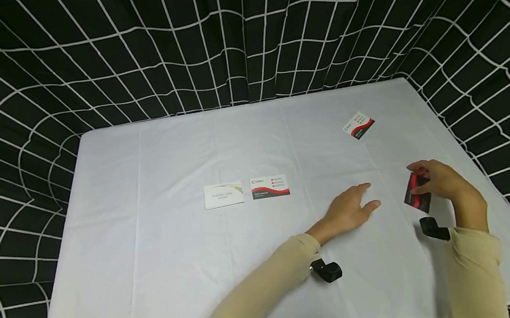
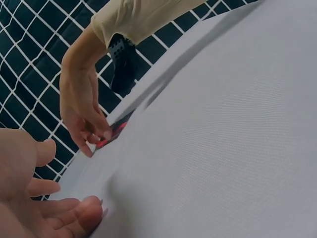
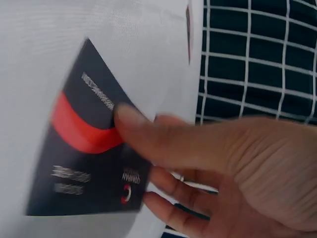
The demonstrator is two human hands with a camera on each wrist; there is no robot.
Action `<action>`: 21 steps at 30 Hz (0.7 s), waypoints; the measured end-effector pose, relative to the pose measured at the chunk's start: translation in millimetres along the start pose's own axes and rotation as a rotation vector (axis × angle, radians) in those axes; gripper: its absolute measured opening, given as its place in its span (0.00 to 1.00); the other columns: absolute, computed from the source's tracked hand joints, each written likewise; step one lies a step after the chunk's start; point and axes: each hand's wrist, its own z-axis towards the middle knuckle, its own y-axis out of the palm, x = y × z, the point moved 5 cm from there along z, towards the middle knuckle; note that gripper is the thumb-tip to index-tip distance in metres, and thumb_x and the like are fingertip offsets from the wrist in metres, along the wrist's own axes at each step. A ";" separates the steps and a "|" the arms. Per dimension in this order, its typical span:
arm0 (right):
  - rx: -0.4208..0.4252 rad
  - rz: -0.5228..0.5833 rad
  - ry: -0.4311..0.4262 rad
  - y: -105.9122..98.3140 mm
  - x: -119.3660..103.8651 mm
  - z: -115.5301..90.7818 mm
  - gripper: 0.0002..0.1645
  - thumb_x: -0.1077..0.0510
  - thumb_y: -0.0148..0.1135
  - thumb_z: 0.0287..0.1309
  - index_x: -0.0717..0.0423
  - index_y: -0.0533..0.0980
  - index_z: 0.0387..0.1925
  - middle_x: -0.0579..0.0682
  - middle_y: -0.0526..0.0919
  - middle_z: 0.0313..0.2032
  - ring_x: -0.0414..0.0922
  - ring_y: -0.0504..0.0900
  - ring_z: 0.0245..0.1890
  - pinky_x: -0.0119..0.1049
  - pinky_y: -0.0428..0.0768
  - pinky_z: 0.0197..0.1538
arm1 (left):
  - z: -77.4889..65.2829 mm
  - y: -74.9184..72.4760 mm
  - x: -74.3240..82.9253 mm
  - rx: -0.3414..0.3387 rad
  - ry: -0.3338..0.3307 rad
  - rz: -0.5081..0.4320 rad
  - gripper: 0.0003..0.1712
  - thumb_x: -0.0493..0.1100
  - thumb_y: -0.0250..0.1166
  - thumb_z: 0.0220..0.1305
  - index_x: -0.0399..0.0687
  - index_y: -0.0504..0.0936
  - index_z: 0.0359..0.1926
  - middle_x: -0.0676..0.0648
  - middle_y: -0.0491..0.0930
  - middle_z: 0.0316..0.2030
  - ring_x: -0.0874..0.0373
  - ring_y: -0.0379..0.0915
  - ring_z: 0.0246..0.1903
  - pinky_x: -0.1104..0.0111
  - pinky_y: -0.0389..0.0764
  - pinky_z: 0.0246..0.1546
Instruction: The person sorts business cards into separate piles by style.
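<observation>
A dark business card [image 3: 84, 163] with a red wavy band is pinched between the thumb and fingers of my right hand [image 1: 444, 180]. In the head view this card [image 1: 416, 201] is at the right part of the table, tilted. My left hand [image 1: 351, 208] is to its left, over the white cloth, thumb and forefinger spread and holding nothing. The left wrist view shows the left hand [image 2: 39, 198] near the cloth, with the right hand [image 2: 81, 104] and the card beyond it.
A white card with a gold curve [image 1: 223, 195] lies mid-table beside a red, white and black business card [image 1: 270, 187]. A similar card [image 1: 359, 125] lies askew at the back right. White cloth covers the table [image 1: 178, 270]; a black net-patterned curtain [image 1: 233, 42] surrounds it.
</observation>
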 end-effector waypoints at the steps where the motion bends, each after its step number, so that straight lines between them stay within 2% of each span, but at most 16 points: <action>1: -0.004 -0.004 0.003 -0.9 -1.8 2.5 0.34 0.60 0.66 0.45 0.69 0.65 0.54 0.70 0.72 0.45 0.60 0.72 0.43 0.55 0.70 0.44 | 0.5 -0.3 -1.0 -0.006 -0.007 0.001 0.31 0.59 0.47 0.65 0.51 0.61 0.65 0.56 0.66 0.60 0.66 0.59 0.60 0.74 0.61 0.57; 5: -0.042 -0.020 0.015 -4.8 -10.5 9.0 0.21 0.62 0.64 0.45 0.67 0.74 0.43 0.59 0.79 0.34 0.49 0.75 0.31 0.43 0.73 0.34 | 1.9 -0.6 -2.4 -0.019 -0.022 -0.009 0.31 0.59 0.46 0.66 0.51 0.60 0.65 0.56 0.65 0.61 0.66 0.58 0.60 0.75 0.60 0.57; 7: -0.076 -0.003 0.008 -5.5 -16.5 7.8 0.16 0.63 0.64 0.45 0.65 0.77 0.39 0.55 0.81 0.31 0.46 0.74 0.29 0.38 0.72 0.32 | 1.7 0.9 -0.1 -0.035 -0.008 -0.020 0.32 0.60 0.45 0.66 0.50 0.60 0.65 0.56 0.65 0.60 0.67 0.59 0.59 0.76 0.61 0.57; 10: -0.103 0.036 -0.020 -6.2 -29.0 5.7 0.13 0.63 0.64 0.47 0.63 0.79 0.38 0.52 0.81 0.32 0.43 0.73 0.30 0.34 0.72 0.32 | 1.1 2.9 2.7 -0.056 0.016 -0.047 0.32 0.60 0.46 0.65 0.50 0.60 0.65 0.56 0.68 0.58 0.68 0.61 0.58 0.78 0.62 0.55; 13: -0.086 0.086 -0.076 -6.8 -46.1 9.8 0.15 0.58 0.65 0.49 0.61 0.80 0.39 0.52 0.81 0.34 0.40 0.73 0.30 0.33 0.73 0.33 | 2.2 2.0 -0.3 -0.039 0.017 -0.089 0.32 0.59 0.49 0.64 0.50 0.62 0.64 0.56 0.73 0.54 0.70 0.68 0.52 0.81 0.65 0.49; 16: -0.045 0.145 -0.114 -6.5 -61.2 18.9 0.19 0.51 0.65 0.50 0.60 0.80 0.40 0.51 0.82 0.33 0.38 0.73 0.29 0.31 0.74 0.33 | 3.9 -1.1 -8.6 -0.005 -0.015 -0.218 0.31 0.54 0.55 0.63 0.47 0.64 0.63 0.54 0.76 0.50 0.69 0.73 0.44 0.83 0.68 0.42; 18: -0.023 0.188 -0.117 -5.4 -67.6 24.7 0.22 0.47 0.64 0.50 0.60 0.80 0.41 0.50 0.82 0.33 0.38 0.73 0.30 0.31 0.73 0.33 | 4.4 -3.8 -14.9 0.026 -0.060 -0.358 0.30 0.51 0.59 0.60 0.44 0.67 0.60 0.51 0.79 0.46 0.69 0.75 0.40 0.83 0.70 0.37; 21: 0.031 0.249 -0.114 -3.7 -74.0 31.6 0.25 0.44 0.64 0.49 0.59 0.79 0.43 0.47 0.83 0.34 0.37 0.72 0.32 0.29 0.73 0.34 | 5.1 -7.9 -25.0 0.103 -0.161 -0.589 0.25 0.45 0.66 0.54 0.42 0.75 0.52 0.49 0.82 0.37 0.69 0.75 0.31 0.80 0.71 0.30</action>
